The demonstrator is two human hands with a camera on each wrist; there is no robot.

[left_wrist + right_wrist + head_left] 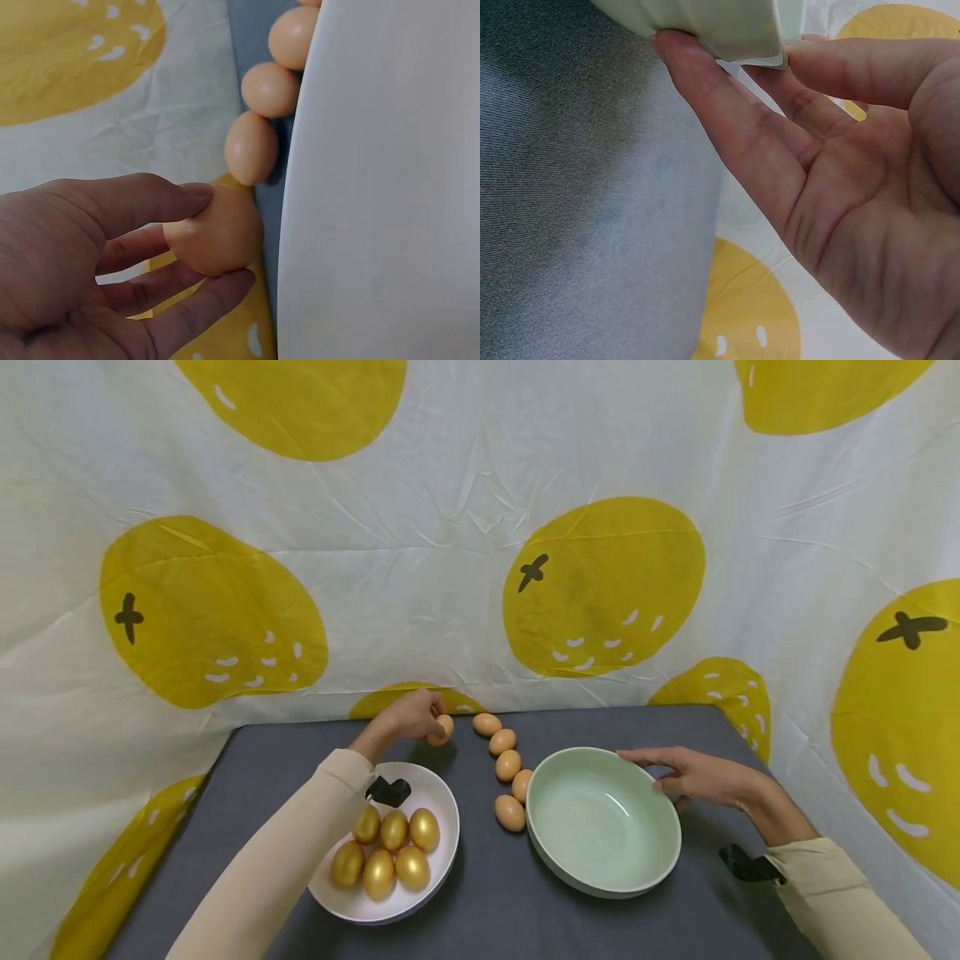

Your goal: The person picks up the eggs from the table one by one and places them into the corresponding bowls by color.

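At the table's far side my left hand [411, 717] pinches a brown egg [217, 232] between thumb and fingers. To its right a line of several brown eggs [508, 766] runs toward me along the pale green bowl [603, 827]. My right hand [693, 774] grips that bowl's right far edge, thumb on one side of the wall and fingers on the other in the right wrist view. Nothing shows inside the green bowl. Beneath my left forearm is a white bowl [447, 852] with several golden eggs [379, 874], partly hidden by the sleeve.
A dark grey cloth [247, 793] covers the table. Behind the table's far edge hangs a white curtain [420, 593] printed with yellow fruit, which also runs along both sides. The white bowl's wall fills the right of the left wrist view.
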